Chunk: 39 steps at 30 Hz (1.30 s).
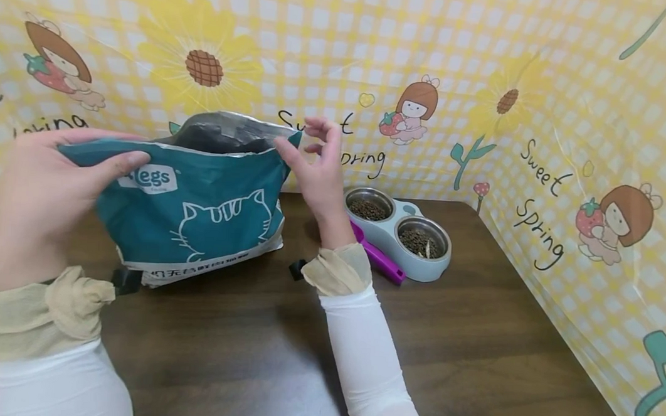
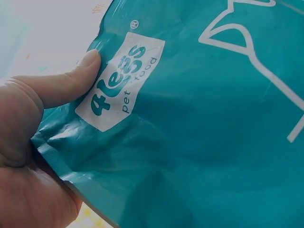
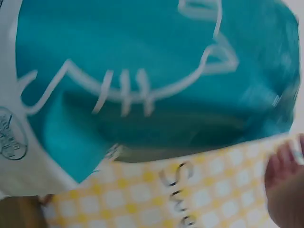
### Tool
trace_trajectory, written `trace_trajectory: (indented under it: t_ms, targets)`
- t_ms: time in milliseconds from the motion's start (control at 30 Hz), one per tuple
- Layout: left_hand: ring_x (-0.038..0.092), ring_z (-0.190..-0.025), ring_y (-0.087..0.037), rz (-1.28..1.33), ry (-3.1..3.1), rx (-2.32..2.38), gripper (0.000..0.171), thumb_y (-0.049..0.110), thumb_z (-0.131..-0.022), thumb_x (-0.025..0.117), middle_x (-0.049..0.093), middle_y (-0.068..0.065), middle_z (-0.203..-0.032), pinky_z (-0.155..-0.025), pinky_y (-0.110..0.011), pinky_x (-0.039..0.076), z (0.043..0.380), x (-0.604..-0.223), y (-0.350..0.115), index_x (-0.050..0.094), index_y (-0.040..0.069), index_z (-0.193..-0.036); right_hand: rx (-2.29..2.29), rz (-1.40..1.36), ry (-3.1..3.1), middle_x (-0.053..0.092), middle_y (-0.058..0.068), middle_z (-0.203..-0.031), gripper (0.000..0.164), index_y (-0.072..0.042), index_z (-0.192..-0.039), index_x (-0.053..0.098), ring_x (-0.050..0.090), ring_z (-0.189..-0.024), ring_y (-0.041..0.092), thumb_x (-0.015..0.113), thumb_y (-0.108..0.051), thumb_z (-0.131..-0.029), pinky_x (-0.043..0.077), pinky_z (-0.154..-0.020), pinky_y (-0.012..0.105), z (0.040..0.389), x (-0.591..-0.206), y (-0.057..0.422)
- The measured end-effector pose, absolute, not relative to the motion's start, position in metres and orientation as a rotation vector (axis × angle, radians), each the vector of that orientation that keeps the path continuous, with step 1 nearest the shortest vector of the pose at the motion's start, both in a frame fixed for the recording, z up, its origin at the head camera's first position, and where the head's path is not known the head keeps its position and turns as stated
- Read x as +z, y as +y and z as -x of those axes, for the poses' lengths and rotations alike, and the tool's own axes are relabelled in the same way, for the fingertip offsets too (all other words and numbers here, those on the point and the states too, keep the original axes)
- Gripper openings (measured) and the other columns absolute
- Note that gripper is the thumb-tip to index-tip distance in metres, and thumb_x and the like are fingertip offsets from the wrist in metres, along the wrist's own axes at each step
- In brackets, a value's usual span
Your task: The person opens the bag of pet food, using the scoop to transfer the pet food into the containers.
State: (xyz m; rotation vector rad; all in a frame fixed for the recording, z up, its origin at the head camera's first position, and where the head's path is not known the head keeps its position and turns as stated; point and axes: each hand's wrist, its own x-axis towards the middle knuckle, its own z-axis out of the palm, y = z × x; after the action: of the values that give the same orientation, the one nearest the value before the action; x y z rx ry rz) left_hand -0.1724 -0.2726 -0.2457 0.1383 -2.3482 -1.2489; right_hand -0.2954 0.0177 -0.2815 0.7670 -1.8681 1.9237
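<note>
A teal and white bag of pet food (image 1: 226,193) with a white cat outline stands on the table, its top gaping and its silvery lining showing. My left hand (image 1: 45,193) grips the bag's upper left edge. The thumb (image 2: 71,85) lies on the front beside the "4legs" label (image 2: 121,80), and the other fingers are mostly hidden behind the bag. At the upper right corner is my right hand (image 1: 320,169), its thumb at the corner and its fingers loosely bent behind it. In the right wrist view, the right hand (image 3: 285,185) appears slightly apart from the bag.
To the right stands a light blue double feeder (image 1: 391,233) with two metal bowls holding brown kibble. A purple scoop (image 1: 381,261) lies against its front side. Behind and to the right of the wooden table (image 1: 456,340) hangs a yellow checked cloth (image 1: 329,63).
</note>
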Motion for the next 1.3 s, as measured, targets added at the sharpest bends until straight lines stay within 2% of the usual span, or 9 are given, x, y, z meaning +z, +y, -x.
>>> trace_trajectory:
  t_ms: [67, 133, 200, 300, 433, 633, 900, 1167, 1300]
  targets:
    - [0.062, -0.088, 0.022, -0.154, -2.35, -1.253, 0.036, 0.039, -0.098, 0.081, 0.063, 0.051, -0.08, -0.071, 0.001, 0.046, 0.172, -0.244, -0.272, 0.08, 0.025, -0.132, 1.989, -0.841, -1.915, 0.057, 0.011, -0.151, 0.061, -0.005, -0.153, 0.044, 0.053, -0.135, 0.015, 0.073, -0.01, -0.1, 0.045, -0.116, 0.032, 0.306, -0.288, 0.017]
    - [0.062, -0.087, 0.022, -0.149, -2.339, -1.255, 0.031, 0.037, -0.098, 0.081, 0.064, 0.05, -0.079, -0.071, 0.001, 0.046, 0.171, -0.243, -0.272, 0.081, 0.028, -0.128, 2.057, -0.932, -1.944, 0.061, 0.019, -0.151, 0.059, -0.004, -0.156, 0.045, 0.06, -0.133, 0.014, 0.07, -0.005, -0.102, 0.048, -0.12, 0.037, 0.311, -0.293, 0.015]
    - [0.063, -0.086, 0.02, -0.151, -2.324, -1.26, 0.027, 0.036, -0.098, 0.081, 0.064, 0.05, -0.08, -0.071, 0.001, 0.047, 0.17, -0.243, -0.271, 0.081, 0.03, -0.125, 2.095, -0.999, -1.921, 0.067, 0.027, -0.142, 0.05, 0.0, -0.15, 0.051, 0.069, -0.121, 0.015, 0.068, -0.002, -0.103, 0.056, -0.114, 0.038, 0.313, -0.295, 0.011]
    - [0.065, -0.084, 0.018, -0.148, -2.288, -1.294, 0.022, 0.033, -0.097, 0.082, 0.066, 0.047, -0.08, -0.07, 0.0, 0.049, 0.17, -0.241, -0.271, 0.083, 0.032, -0.119, 2.121, -0.959, -1.845, 0.075, 0.026, -0.127, 0.035, 0.002, -0.135, 0.061, 0.076, -0.101, 0.012, 0.071, -0.004, -0.103, 0.065, -0.096, 0.035, 0.312, -0.293, 0.007]
    - [0.067, -0.084, 0.017, -0.169, -2.241, -1.346, 0.017, 0.03, -0.095, 0.085, 0.069, 0.043, -0.078, -0.069, -0.001, 0.051, 0.17, -0.238, -0.27, 0.084, 0.037, -0.111, 2.106, -0.803, -1.78, 0.079, 0.024, -0.114, 0.025, 0.003, -0.123, 0.069, 0.075, -0.089, 0.004, 0.076, -0.003, -0.1, 0.062, -0.084, 0.023, 0.31, -0.288, 0.006]
    - [0.065, -0.089, 0.014, -0.175, -2.188, -1.278, 0.023, 0.027, -0.095, 0.086, 0.067, 0.045, -0.078, -0.072, -0.002, 0.048, 0.17, -0.24, -0.268, 0.086, 0.024, -0.118, 2.03, -0.733, -1.749, 0.078, 0.031, -0.109, 0.022, 0.009, -0.115, 0.073, 0.074, -0.083, 0.002, 0.079, -0.004, -0.098, 0.061, -0.08, 0.02, 0.307, -0.285, 0.009]
    - [0.072, -0.088, 0.009, -0.018, -1.876, -1.263, 0.016, 0.006, -0.09, 0.088, 0.074, 0.037, -0.081, -0.08, -0.008, 0.051, 0.188, -0.25, -0.264, 0.087, 0.003, -0.106, 1.986, -0.831, -1.648, 0.074, 0.04, -0.104, 0.017, 0.016, -0.105, 0.072, 0.075, -0.08, 0.0, 0.08, 0.009, -0.092, 0.062, -0.075, 0.021, 0.307, -0.28, 0.016]
    - [0.07, -0.094, 0.006, -0.115, -1.922, -1.33, 0.022, 0.013, -0.089, 0.091, 0.074, 0.034, -0.082, -0.081, -0.007, 0.05, 0.193, -0.252, -0.273, 0.088, 0.008, -0.11, 1.924, -0.855, -1.733, 0.077, 0.036, -0.106, 0.017, 0.014, -0.105, 0.074, 0.076, -0.083, 0.001, 0.081, 0.005, -0.093, 0.064, -0.078, 0.023, 0.306, -0.278, 0.022]
    - [0.071, -0.084, 0.004, -0.202, -1.88, -1.574, 0.027, 0.017, -0.086, 0.093, 0.078, 0.025, -0.082, -0.074, -0.005, 0.054, 0.192, -0.254, -0.286, 0.088, 0.01, -0.112, 1.891, -0.873, -1.769, 0.077, 0.035, -0.106, 0.016, 0.012, -0.106, 0.074, 0.074, -0.082, 0.0, 0.081, 0.004, -0.094, 0.063, -0.078, 0.022, 0.306, -0.278, 0.024]
